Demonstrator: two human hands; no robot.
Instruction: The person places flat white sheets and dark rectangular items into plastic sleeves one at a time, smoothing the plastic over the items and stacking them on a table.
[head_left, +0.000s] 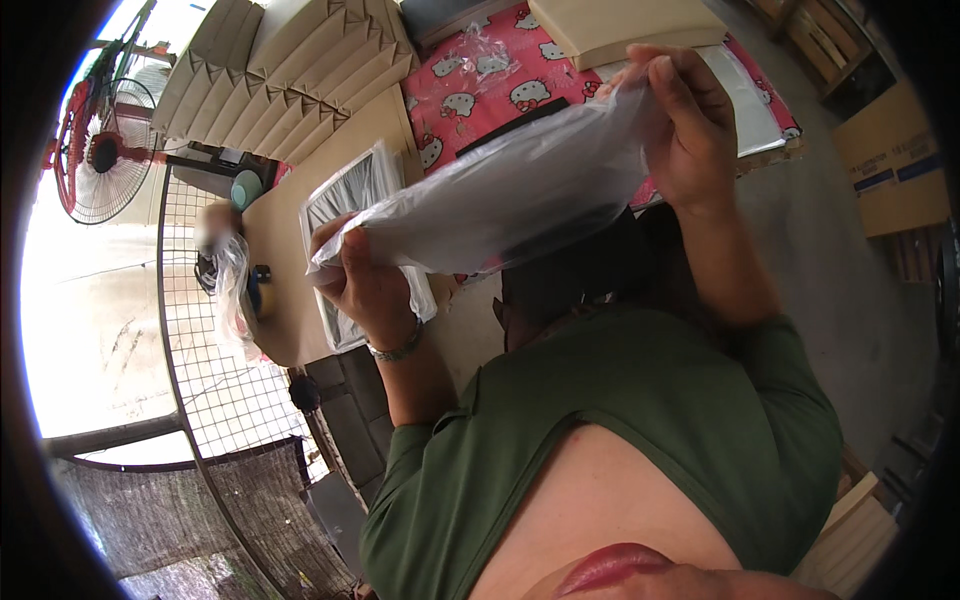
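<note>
A translucent plastic bag (500, 200) is stretched in the air between my two hands, above the table's near edge. My left hand (368, 285) pinches its left end, thumb uppermost, with a bracelet on the wrist. Higher up, my right hand (692, 130) grips the other end between thumb and fingers. The bag looks flat, and whether its mouth is parted cannot be told. Below and left of it lies a dark flat panel in clear plastic wrap (345, 190), partly covered by my left hand. A black flat strip (510, 128) shows behind the bag's upper edge.
Several beige folded boxes (290, 85) stack at the back left. A beige box (625, 30) and white sheets (757, 110) lie on the pink patterned cloth (440, 120), near crumpled clear plastic (475, 60). A fan (108, 152) stands left; a cardboard carton (893, 160) stands right.
</note>
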